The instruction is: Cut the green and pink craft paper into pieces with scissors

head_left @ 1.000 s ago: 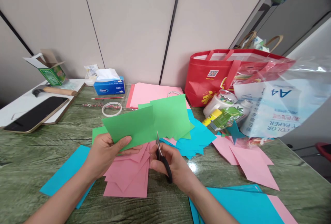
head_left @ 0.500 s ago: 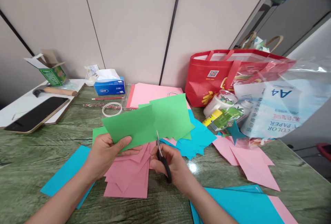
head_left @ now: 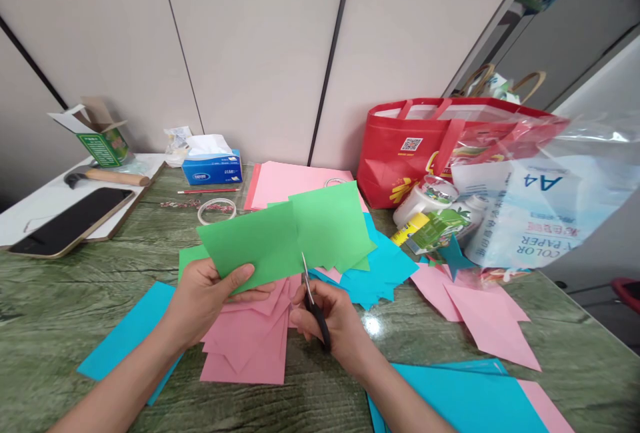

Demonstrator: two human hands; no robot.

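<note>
My left hand (head_left: 203, 297) grips the lower left corner of a green paper sheet (head_left: 260, 243), holding it up above the table. My right hand (head_left: 335, 319) is closed round black-handled scissors (head_left: 313, 303), whose blades point up into the green sheet's lower edge at its middle. A cut runs up the sheet from there. Beneath the hands lie several pink paper pieces (head_left: 250, 339) and blue paper pieces (head_left: 380, 266).
Blue sheets (head_left: 465, 399) lie at front right and front left (head_left: 130, 333). Behind are a pink stack (head_left: 290, 179), tape roll (head_left: 216, 210), tissue box (head_left: 213, 167), red pencil (head_left: 207, 190), red bag (head_left: 425, 146), A4 paper pack (head_left: 540, 213), glue stick (head_left: 410, 227), and a phone (head_left: 70, 219).
The scissors have edged slightly up into the green sheet. Both hands stay almost in place.
</note>
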